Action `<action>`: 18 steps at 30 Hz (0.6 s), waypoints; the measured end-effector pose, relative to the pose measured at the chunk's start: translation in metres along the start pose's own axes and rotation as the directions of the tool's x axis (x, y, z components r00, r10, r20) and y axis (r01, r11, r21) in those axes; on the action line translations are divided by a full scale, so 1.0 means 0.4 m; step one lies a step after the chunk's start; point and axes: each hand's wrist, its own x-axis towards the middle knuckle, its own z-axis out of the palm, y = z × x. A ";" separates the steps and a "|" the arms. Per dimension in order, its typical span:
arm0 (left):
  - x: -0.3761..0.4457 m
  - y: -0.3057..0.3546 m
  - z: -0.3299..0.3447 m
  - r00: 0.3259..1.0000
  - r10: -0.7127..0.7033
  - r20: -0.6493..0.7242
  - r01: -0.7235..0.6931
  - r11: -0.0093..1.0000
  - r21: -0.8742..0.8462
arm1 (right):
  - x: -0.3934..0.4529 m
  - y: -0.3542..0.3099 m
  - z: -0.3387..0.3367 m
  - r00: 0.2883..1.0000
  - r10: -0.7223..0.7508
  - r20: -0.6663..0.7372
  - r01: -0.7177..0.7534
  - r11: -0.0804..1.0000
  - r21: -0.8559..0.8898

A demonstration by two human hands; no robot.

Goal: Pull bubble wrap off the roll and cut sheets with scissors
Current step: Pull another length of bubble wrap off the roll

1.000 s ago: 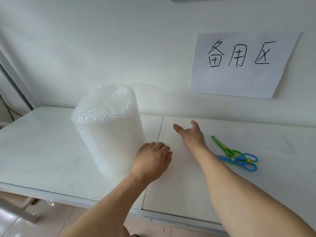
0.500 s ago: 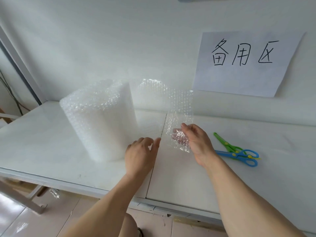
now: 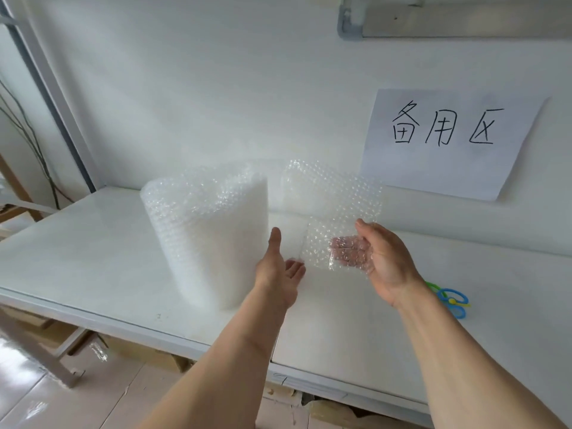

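Nearest you, your two bare forearms reach out over the front edge of the white table (image 3: 93, 274). Your left hand (image 3: 278, 270) is held edge-on with the thumb pointing up and the fingers straight and relaxed, grasping nothing; it sits just beside the right flank of the bubble wrap roll (image 3: 207, 236), and whether it actually touches the roll cannot be told. Your right hand (image 3: 383, 261) is turned palm inward, its fingers (image 3: 349, 252) curled behind the loose end of the bubble wrap sheet (image 3: 334, 212) with the thumb in front, so it is pinching that free corner; the fingers show pink through the clear bubbles. The sheet is lifted off the tabletop and runs back and leftward toward the roll, which stands upright on the table to the left of your hands. Just past your right wrist the scissors (image 3: 448, 300) lie flat on the table, only their blue and green handles showing, the blades hidden behind your arm. Farther back, a sheet of paper (image 3: 448, 144) with three handwritten black characters is stuck to the white wall.
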 end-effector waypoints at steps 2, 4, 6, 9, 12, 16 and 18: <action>0.009 0.012 -0.003 0.999 -0.030 0.022 0.032 0.992 -0.122 | -0.006 -0.014 -0.001 1.000 -0.011 0.024 0.010 0.999 0.039; 0.010 0.020 -0.009 0.999 -0.029 0.029 0.034 0.982 -0.185 | -0.014 -0.025 -0.004 1.000 -0.017 0.014 0.016 0.999 0.051; 0.012 0.027 -0.018 1.000 -0.021 0.007 0.022 0.979 -0.204 | -0.021 -0.027 -0.014 1.000 -0.010 -0.012 0.011 0.999 0.052; 0.012 0.045 -0.032 0.999 0.003 -0.042 -0.011 0.976 -0.215 | -0.036 -0.023 -0.030 0.999 0.022 -0.034 -0.021 0.999 0.044; 0.018 0.050 -0.042 0.998 0.008 -0.055 -0.020 0.972 -0.236 | -0.048 -0.007 -0.040 0.995 0.064 -0.073 -0.064 0.998 0.008; 0.023 0.018 -0.029 0.998 -0.057 0.018 0.060 0.964 -0.260 | -0.054 0.016 -0.046 0.988 0.106 -0.116 -0.109 0.994 -0.021; 0.026 -0.001 -0.020 0.993 -0.097 0.066 0.110 0.964 -0.241 | -0.057 0.026 -0.054 0.980 0.131 -0.148 -0.137 0.990 -0.030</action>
